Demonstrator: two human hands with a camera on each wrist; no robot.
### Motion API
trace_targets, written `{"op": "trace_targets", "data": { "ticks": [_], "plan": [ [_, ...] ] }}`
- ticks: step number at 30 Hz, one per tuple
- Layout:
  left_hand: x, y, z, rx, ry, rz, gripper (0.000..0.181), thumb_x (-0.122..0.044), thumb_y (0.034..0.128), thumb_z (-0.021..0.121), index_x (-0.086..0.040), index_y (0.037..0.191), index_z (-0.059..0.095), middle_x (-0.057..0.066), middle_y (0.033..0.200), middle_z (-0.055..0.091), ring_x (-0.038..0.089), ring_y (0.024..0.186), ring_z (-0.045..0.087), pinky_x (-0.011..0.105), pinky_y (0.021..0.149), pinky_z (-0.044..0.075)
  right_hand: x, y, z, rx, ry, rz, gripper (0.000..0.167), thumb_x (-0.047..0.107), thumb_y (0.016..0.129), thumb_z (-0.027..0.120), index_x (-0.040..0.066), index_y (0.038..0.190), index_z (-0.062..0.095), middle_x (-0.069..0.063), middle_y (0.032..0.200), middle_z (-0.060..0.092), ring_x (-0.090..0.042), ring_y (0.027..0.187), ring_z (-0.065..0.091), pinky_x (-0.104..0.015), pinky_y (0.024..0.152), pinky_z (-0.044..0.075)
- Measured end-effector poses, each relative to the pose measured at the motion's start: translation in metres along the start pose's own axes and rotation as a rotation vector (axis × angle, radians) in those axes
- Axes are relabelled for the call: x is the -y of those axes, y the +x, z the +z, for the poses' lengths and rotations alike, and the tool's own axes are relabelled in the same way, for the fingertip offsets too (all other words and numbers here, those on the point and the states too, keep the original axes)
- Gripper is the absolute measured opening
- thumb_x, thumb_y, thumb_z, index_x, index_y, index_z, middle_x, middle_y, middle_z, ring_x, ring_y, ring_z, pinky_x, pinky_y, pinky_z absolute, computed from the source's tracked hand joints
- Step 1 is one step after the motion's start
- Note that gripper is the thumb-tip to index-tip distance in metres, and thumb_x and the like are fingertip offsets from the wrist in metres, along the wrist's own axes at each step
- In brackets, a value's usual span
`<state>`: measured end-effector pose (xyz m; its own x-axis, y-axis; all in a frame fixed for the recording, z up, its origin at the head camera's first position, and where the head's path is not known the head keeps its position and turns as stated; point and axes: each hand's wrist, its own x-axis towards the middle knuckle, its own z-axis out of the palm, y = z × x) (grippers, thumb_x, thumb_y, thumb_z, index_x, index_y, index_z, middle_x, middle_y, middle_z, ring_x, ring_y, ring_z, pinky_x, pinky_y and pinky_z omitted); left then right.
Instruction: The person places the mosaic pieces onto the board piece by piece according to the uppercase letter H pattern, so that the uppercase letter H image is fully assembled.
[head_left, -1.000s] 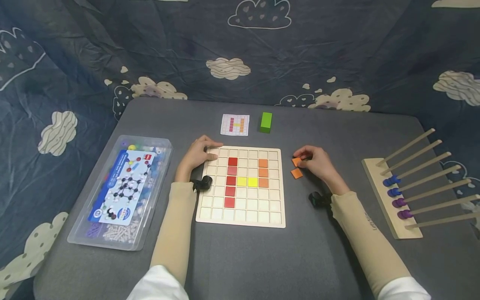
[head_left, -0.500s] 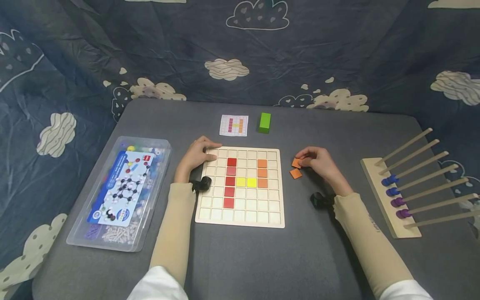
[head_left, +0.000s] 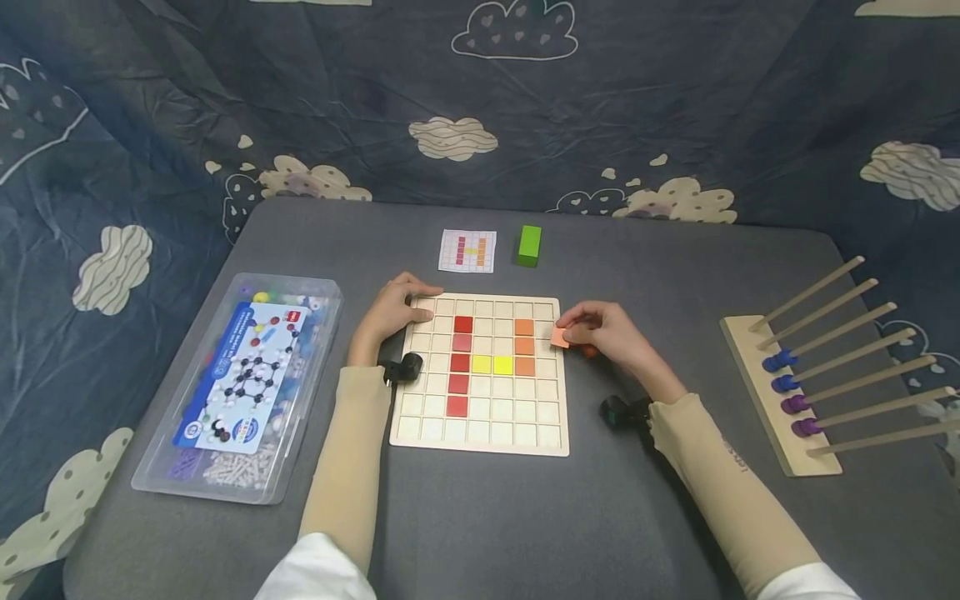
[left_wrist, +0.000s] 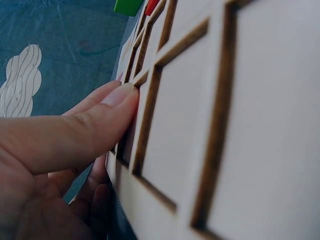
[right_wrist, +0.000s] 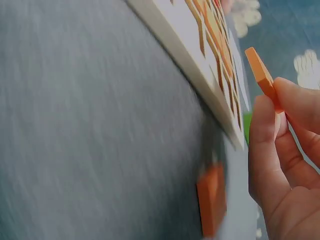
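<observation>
A wooden grid board (head_left: 504,429) lies flat on the table. My left hand (head_left: 392,312) grips its far left corner, thumb (left_wrist: 117,100) on the top face and fingers along the outer edge. Red tiles (head_left: 460,362) form a column in the grid, two yellow tiles (head_left: 492,365) sit side by side, and three orange tiles (head_left: 524,346) stand in a column at right. Over the board's right edge, my right hand (head_left: 603,332) pinches an orange tile (right_wrist: 261,74) between thumb and finger. Another orange tile (right_wrist: 212,200) rests on the table below that hand.
Behind the board lie a pattern card (head_left: 467,251) and a green block (head_left: 529,246). A clear plastic case (head_left: 296,450) with a molecule picture sits at left. On the right stands a wooden peg rack (head_left: 780,400) with long rods and blue and purple beads.
My right hand has picked an orange tile up from the table and carried it left to the board's right edge. The left hand stays on the board's corner.
</observation>
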<state>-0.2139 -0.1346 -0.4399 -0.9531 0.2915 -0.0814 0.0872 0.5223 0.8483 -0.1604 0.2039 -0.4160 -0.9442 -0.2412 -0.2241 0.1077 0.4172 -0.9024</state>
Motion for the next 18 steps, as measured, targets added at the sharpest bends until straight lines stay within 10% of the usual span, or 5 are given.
{"op": "trace_targets", "data": {
  "ticks": [18],
  "plan": [
    [0.0,0.0,0.0,-0.002,-0.003,-0.009,0.041,0.001,0.0829,0.07,-0.003,0.123,0.065,0.014,0.107,0.051,0.029,0.099,0.045,0.04,0.089,0.036,0.012,-0.016,0.051,0.194,-0.2,-0.153,0.014,-0.01,0.077,0.063,0.002,0.083,0.07,-0.003,0.076,0.066,-0.014,0.063,0.054,-0.025,0.056,0.04]
  ]
}}
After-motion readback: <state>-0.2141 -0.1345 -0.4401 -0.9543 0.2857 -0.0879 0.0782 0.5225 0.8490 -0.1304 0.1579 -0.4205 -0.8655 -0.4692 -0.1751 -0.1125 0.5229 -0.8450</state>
